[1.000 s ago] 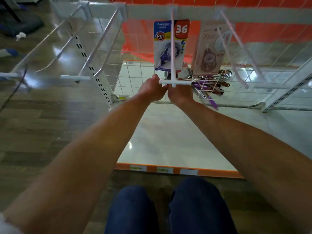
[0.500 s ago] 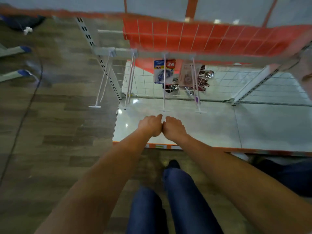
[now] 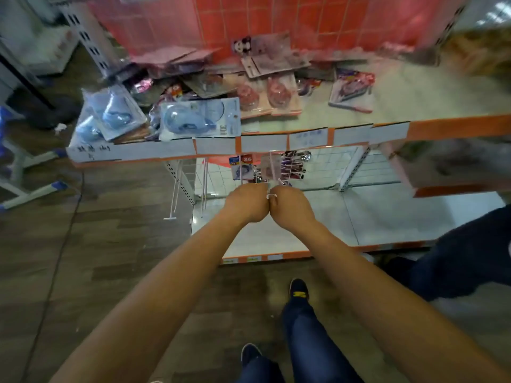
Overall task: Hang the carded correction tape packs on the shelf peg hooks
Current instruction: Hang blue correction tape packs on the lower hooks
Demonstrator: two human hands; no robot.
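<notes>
Correction tape packs [image 3: 199,121] lie heaped on the upper shelf [image 3: 456,128] at 11 o'clock; a blue pack [image 3: 242,168] and a pale pack [image 3: 266,170] already hang below it at 12 o'clock. At the centre the hands touch, fingers curled: the right hand [image 3: 291,208] seems to pinch the white peg hook [image 3: 271,196] tip; for the left hand [image 3: 246,204] I cannot tell. Probably a hook is being readied; next, fetch a pack from the heap and thread its hole.

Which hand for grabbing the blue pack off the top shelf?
Left, likely. The blue pack lies up-left of the left hand; the right hand is farther off and seems to pinch the hook tip.
</notes>
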